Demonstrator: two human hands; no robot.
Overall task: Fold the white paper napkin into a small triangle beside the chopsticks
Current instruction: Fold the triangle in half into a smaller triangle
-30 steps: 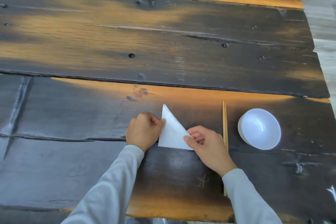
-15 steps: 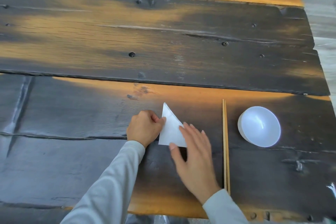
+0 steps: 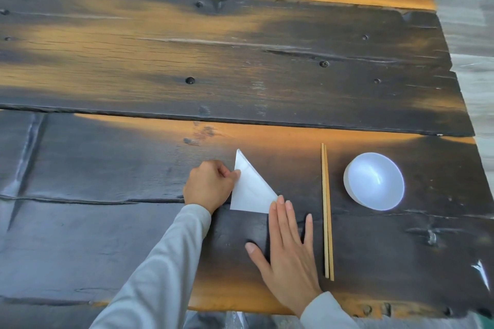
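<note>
The white paper napkin (image 3: pixel 250 189) lies flat on the dark wooden table (image 3: pixel 240 67), folded into a triangle with its point away from me. My left hand (image 3: pixel 209 185) is curled at the napkin's left edge, thumb and fingers pinching that edge. Flat on the table below the napkin's right corner lies my right hand (image 3: pixel 287 251), fingers spread, fingertips just touching that corner. A pair of wooden chopsticks (image 3: pixel 327 211) lies to the right of the napkin, parallel and pointing away from me.
A white bowl (image 3: pixel 374 181) stands right of the chopsticks. The table's near edge runs just below my wrists, and its right edge lies beyond the bowl, with pale floor past it.
My right hand has opened from a curled grip on the napkin's right corner and slid down toward me, flat on the table. The left hand has stayed at the napkin's left edge.
</note>
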